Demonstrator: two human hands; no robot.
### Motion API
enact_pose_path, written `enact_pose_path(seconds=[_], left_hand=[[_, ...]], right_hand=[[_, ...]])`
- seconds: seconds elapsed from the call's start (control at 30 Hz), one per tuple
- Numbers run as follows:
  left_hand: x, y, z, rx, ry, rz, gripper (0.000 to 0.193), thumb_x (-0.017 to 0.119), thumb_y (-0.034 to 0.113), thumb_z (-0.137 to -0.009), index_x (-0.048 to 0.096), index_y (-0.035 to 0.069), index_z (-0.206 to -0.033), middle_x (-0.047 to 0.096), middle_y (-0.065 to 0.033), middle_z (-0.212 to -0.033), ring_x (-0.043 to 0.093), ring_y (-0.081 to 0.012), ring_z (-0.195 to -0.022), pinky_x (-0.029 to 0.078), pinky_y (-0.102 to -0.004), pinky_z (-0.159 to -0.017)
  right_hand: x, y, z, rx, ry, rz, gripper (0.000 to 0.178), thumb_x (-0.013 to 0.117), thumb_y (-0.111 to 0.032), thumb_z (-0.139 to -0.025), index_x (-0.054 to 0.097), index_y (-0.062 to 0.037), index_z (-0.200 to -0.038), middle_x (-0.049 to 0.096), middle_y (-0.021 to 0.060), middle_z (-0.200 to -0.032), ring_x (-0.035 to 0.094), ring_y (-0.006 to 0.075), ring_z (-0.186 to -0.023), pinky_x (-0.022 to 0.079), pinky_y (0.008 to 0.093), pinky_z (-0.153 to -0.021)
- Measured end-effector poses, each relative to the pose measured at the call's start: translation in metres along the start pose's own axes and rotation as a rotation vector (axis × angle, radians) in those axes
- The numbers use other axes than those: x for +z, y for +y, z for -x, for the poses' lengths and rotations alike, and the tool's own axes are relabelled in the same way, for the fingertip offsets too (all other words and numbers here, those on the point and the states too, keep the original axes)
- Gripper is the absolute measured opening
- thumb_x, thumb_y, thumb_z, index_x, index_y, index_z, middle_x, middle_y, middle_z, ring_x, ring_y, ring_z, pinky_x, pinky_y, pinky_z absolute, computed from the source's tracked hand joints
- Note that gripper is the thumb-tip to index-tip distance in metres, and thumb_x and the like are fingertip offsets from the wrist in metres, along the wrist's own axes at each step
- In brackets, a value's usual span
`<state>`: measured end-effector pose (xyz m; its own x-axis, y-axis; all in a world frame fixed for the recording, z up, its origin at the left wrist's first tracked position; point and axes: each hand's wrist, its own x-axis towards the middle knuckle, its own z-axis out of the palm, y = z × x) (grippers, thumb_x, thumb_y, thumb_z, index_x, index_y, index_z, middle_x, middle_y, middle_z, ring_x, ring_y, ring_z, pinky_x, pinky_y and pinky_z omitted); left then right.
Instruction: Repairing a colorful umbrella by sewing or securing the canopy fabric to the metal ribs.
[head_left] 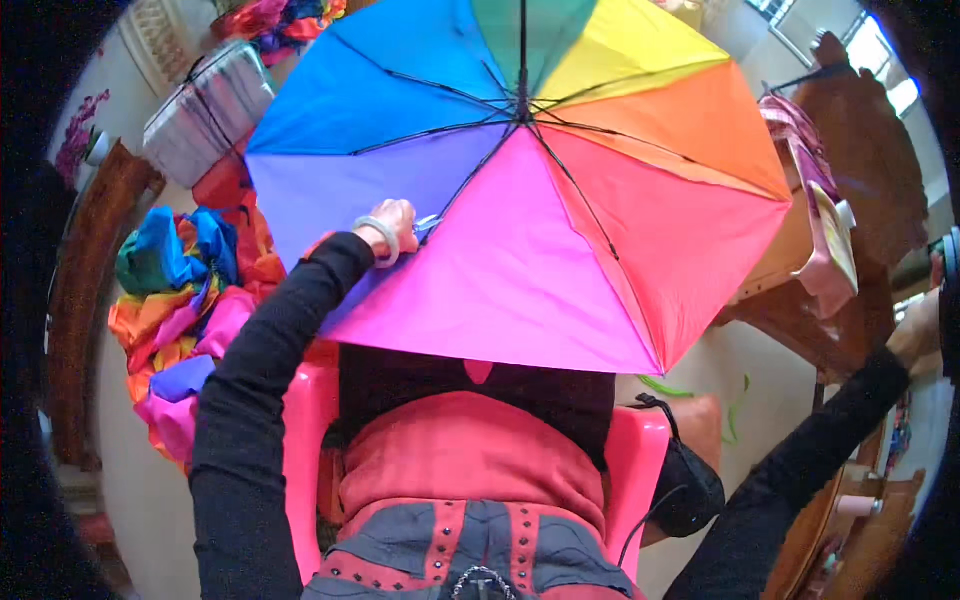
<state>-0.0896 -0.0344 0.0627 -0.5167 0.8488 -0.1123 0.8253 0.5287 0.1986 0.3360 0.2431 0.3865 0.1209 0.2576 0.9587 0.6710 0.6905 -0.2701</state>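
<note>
Head view: my L hand (pixel 396 226) closed round a small shiny tool (pixel 429 223) (exact type unclear), tip by a black rib (pixel 472 181) nr the purple/pink seam of the rainbow umbrella (pixel 500 235). Umbrella open, ribbed inside facing me, spread in front w/ near edge above my lap. R hand (pixel 916 328) far out R at edge of view; can't tell if gripping. Multicol. cloth pile (pixel 180 325) to L, pink chair (pixel 638 460) under me

- Umbrella (pixel 500 280) was on the far side of the chair (pixel 640 455)
- Cloth heap (pixel 165 320) lay left of both
- Left hand (pixel 395 228) was at the umbrella's left part
</note>
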Motion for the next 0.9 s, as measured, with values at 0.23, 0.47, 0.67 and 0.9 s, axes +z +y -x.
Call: enact_pose_path(seconds=[0.23, 0.47, 0.67, 0.9], left_hand=[[-0.023, -0.008, 0.018, 0.086, 0.053, 0.187, 0.013, 0.054, 0.011, -0.058, 0.057, -0.001, -0.064, 0.056, -0.0215, -0.066, 0.056, -0.0359, -0.064, 0.045, -0.0408, -0.061], [-0.065, -0.01, 0.025, 0.149, -0.12, -0.196, 0.016, 0.05, 0.013, -0.068, 0.055, 0.002, -0.08, 0.057, -0.017, -0.07, 0.057, -0.0307, -0.068, 0.045, -0.0388, -0.059], [-0.065, -0.035, 0.0, -0.013, -0.07, -0.645, 0.015, 0.046, 0.014, -0.074, 0.06, 0.009, -0.078, 0.061, -0.012, -0.078, 0.06, -0.0257, -0.072, 0.048, -0.0362, -0.061], [0.011, 0.019, -0.03, 0.167, 0.285, 0.451, 0.009, 0.047, 0.01, -0.066, 0.049, 0.002, -0.065, 0.049, -0.02, -0.055, 0.053, -0.0307, -0.05, 0.041, -0.0383, -0.045]], right_hand=[[0.065, 0.008, 0.154, -0.172, -0.734, -0.362, 0.012, 0.045, -0.009, -0.081, 0.049, -0.0034, -0.091, 0.053, 0.0048, -0.075, 0.051, 0.015, -0.066, 0.042, 0.0271, -0.062], [0.051, -0.03, 0.248, 0.079, -0.886, -0.562, 0.007, 0.046, -0.002, -0.078, 0.05, -0.0025, -0.084, 0.054, 0.007, -0.07, 0.053, 0.0137, -0.061, 0.043, 0.0255, -0.053], [0.025, -0.045, 0.265, -0.392, -0.793, -0.716, 0.014, 0.05, 0.003, -0.072, 0.048, -0.001, -0.085, 0.052, 0.0111, -0.068, 0.052, 0.0221, -0.052, 0.042, 0.029, -0.046], [0.029, -0.049, 0.293, -0.508, -1.028, -0.687, 0.019, 0.051, 0.004, -0.069, 0.047, -0.0022, -0.087, 0.048, 0.0111, -0.063, 0.049, 0.0251, -0.049, 0.04, 0.0325, -0.041]])
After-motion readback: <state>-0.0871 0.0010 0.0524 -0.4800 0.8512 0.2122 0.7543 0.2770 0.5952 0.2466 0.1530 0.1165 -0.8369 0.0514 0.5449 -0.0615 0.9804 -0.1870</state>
